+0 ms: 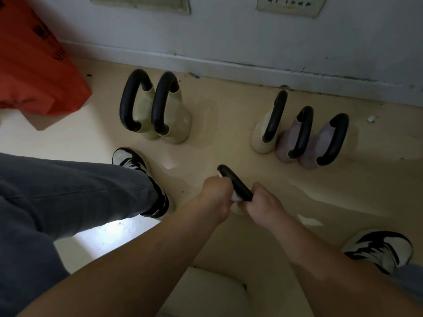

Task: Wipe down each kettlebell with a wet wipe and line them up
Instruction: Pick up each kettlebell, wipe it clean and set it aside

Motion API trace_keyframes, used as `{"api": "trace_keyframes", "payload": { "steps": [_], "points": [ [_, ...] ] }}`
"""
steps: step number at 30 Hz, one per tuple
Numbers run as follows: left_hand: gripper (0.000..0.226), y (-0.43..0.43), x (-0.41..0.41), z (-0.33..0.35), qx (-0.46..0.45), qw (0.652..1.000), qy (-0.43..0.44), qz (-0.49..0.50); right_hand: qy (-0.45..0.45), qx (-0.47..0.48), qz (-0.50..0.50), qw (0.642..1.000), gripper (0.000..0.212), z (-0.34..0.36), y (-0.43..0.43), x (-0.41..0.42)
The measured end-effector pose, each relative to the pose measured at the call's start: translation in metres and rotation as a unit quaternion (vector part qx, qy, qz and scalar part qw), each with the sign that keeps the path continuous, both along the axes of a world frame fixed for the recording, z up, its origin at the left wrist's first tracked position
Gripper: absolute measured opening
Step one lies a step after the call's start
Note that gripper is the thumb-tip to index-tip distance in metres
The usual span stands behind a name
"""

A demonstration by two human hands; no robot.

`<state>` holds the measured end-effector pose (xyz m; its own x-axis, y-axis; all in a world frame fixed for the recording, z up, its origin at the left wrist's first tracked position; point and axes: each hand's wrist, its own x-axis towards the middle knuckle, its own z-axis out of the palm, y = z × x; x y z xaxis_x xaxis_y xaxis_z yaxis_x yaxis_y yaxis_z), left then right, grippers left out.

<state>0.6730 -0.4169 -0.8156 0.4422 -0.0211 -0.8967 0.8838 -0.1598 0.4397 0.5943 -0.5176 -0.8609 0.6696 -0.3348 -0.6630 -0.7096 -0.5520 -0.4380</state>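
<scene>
Black kettlebell handle (235,185) clasped by both hands.
Left hand (216,191) clenches a white wipe (235,198) against the handle; right hand (263,202) grips its near end.

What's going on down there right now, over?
Left hand presses wipe to kettlebell handle; right hand grips same handle. Five more kettlebells by wall: left pair, right trio. Nothing in the way.

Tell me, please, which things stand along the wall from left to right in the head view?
Orange bag → far-left cream kettlebell → second cream kettlebell → third cream kettlebell → first mauve kettlebell → second mauve kettlebell.
</scene>
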Motion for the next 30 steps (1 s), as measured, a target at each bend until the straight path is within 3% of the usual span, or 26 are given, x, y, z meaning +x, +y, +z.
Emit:
{"api": "trace_keyframes", "payload": {
  "steps": [3, 7, 10, 12, 13, 15, 18, 20, 21, 23, 26, 30],
  "points": [
    [0.051, 0.003, -0.013, -0.01, -0.072, 0.997, 0.018, -0.02, 0.0, 0.001, -0.005, 1.0, 0.034, -0.002, 0.002, -0.001],
    [0.047, -0.009, -0.004, 0.014, -0.023, 0.999, 0.026, 0.011, 0.023, 0.03, -0.009, 0.999, 0.03, -0.002, -0.005, 0.005],
    [0.035, -0.005, 0.011, 0.038, 0.015, 0.998, -0.06, -0.017, 0.019, 0.033, -0.002, 0.999, 0.036, 0.003, -0.009, 0.009],
    [0.025, 0.0, 0.02, 0.057, 0.071, 0.977, -0.187, -0.071, 0.029, 0.011, 0.038, 0.999, 0.044, 0.005, -0.009, 0.008],
    [0.02, 0.002, 0.024, 0.064, 0.101, 0.95, -0.267, -0.125, 0.031, 0.0, 0.059, 0.998, 0.045, 0.004, -0.009, 0.008],
    [0.033, 0.005, 0.034, 0.062, 0.167, 0.858, -0.381, -0.303, 0.024, -0.009, 0.081, 0.996, 0.041, 0.003, -0.012, 0.008],
    [0.046, 0.008, 0.026, 0.037, 0.208, 0.688, -0.421, -0.553, 0.015, -0.024, 0.122, 0.992, 0.034, 0.008, -0.021, 0.015],
    [0.041, 0.019, 0.006, 0.012, 0.177, 0.594, -0.466, -0.632, 0.0, -0.043, 0.151, 0.988, 0.03, 0.013, -0.024, 0.017],
    [0.038, 0.025, -0.004, 0.001, 0.172, 0.566, -0.498, -0.634, -0.005, -0.052, 0.153, 0.987, 0.029, 0.015, -0.024, 0.016],
    [0.032, 0.038, -0.014, -0.011, 0.184, 0.558, -0.541, -0.602, -0.019, -0.062, 0.132, 0.989, 0.026, 0.015, -0.024, 0.012],
    [0.03, 0.043, -0.012, -0.01, 0.221, 0.573, -0.515, -0.598, -0.063, -0.057, 0.01, 0.996, 0.024, 0.01, -0.03, 0.009],
    [0.029, 0.034, -0.02, -0.007, 0.201, 0.701, -0.399, -0.556, -0.104, 0.07, -0.188, 0.974, 0.017, -0.007, -0.04, 0.009]
  ]
}}
